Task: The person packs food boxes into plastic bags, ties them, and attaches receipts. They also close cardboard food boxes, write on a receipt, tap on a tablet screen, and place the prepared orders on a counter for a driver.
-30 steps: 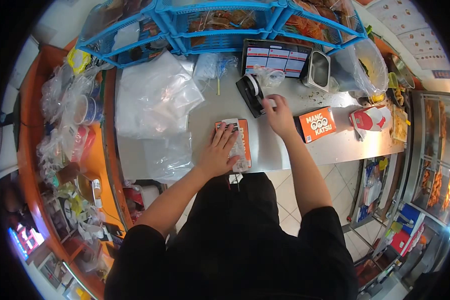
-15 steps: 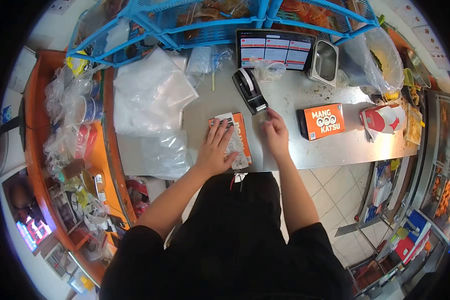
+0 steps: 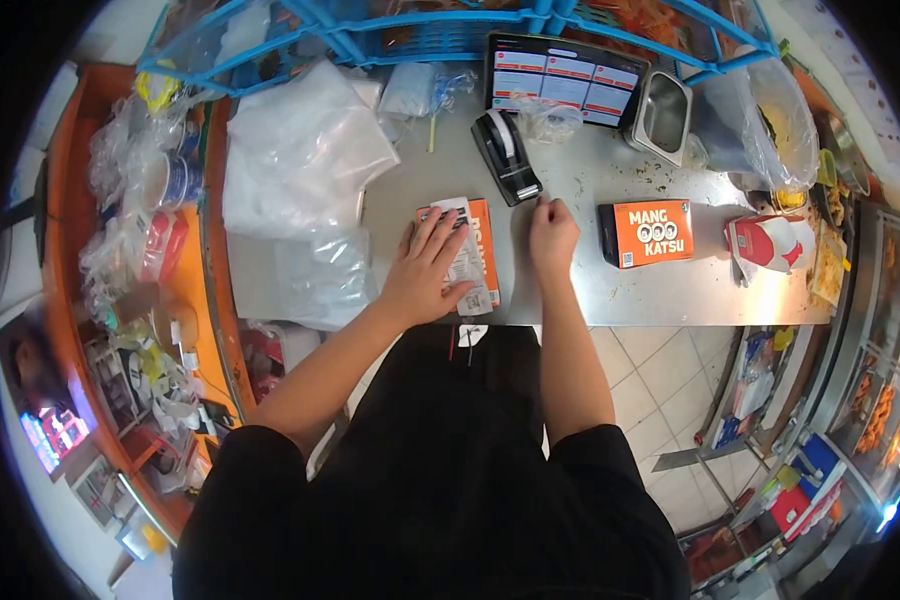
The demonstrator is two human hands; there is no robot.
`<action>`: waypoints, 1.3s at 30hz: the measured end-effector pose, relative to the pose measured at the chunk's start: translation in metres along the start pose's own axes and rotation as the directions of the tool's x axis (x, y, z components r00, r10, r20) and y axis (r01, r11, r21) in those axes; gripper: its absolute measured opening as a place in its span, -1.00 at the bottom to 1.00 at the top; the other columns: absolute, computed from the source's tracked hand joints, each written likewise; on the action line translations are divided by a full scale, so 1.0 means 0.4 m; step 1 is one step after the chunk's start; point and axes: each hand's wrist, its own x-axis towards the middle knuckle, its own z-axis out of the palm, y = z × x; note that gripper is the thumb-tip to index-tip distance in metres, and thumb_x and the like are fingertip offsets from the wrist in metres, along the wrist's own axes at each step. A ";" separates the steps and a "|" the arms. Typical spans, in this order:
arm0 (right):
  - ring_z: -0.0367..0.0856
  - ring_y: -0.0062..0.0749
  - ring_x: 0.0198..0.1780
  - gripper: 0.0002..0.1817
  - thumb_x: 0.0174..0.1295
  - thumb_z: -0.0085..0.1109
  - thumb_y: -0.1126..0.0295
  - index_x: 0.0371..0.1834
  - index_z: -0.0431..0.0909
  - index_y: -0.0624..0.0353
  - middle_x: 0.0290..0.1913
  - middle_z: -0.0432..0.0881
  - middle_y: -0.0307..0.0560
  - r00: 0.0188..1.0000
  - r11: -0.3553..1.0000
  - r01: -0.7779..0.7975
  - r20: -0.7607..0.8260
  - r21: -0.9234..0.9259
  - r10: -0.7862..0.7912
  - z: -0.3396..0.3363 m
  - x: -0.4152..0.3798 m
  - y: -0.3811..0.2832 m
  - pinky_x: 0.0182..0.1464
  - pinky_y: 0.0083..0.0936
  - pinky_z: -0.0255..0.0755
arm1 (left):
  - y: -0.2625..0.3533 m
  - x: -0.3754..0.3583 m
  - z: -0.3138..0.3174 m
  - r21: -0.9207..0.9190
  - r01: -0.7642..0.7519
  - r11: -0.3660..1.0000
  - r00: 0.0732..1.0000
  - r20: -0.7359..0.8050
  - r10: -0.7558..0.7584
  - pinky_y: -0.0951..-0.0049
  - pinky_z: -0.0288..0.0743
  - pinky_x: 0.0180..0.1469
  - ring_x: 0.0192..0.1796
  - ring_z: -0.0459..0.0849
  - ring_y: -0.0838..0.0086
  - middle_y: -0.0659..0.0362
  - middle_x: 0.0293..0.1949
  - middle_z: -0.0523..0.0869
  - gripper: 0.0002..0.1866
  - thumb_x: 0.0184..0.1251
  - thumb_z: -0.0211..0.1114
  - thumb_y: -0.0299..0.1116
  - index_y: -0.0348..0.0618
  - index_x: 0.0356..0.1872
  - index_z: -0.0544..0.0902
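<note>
Your left hand [image 3: 428, 268] spread flat, pinning receipt [image 3: 468, 255] on orange box [image 3: 482, 250]. Right hand [image 3: 551, 232], beside box, fingertips pinched, apparently on tape strip; tape dispenser [image 3: 507, 156] beyond box. Taping step; next: press strip over receipt.

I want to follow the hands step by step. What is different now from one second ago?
The right hand has come back from the tape dispenser toward the person; its fingertips are pinched, though any tape between them is too small to see. The left hand stays flat on the receipt over the orange box. The Mang Katsu box lies where it was.
</note>
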 end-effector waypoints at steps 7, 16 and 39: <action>0.18 -0.66 -0.53 -0.67 0.61 0.14 0.13 -0.33 0.45 0.02 -0.54 0.40 -0.32 0.480 0.649 -0.613 0.865 0.451 -0.147 -0.109 -0.111 -0.071 -0.47 -0.63 0.01 | -0.059 0.012 -0.038 -0.020 -0.034 0.999 0.999 -0.017 0.033 -0.22 -0.13 0.67 0.68 0.23 0.25 0.12 0.58 0.42 0.12 0.07 0.58 0.19 -0.07 0.63 0.28; 0.82 -0.16 -0.19 -0.61 0.51 0.15 0.01 -0.12 0.78 0.10 -0.27 0.81 0.04 0.631 0.396 0.722 0.775 -0.568 -0.039 0.059 -0.151 -0.233 -0.11 -0.20 0.65 | -0.094 -0.017 0.004 -0.202 0.037 0.979 0.991 -0.116 -0.062 -0.21 -0.08 0.66 0.67 0.24 0.20 0.03 0.64 0.29 0.27 0.00 0.63 0.24 -0.02 0.69 0.12; 0.21 0.21 0.65 -0.22 0.50 0.17 0.28 0.70 0.09 0.26 0.68 0.14 0.35 0.739 0.606 0.674 0.407 -0.423 -0.537 -0.035 -0.353 0.024 0.61 -0.02 0.15 | -0.103 -0.025 0.014 -0.207 -0.001 0.978 0.992 -0.121 -0.025 -0.24 -0.20 0.67 0.70 0.18 0.24 -0.06 0.65 0.26 0.29 -0.04 0.64 0.19 -0.10 0.68 0.12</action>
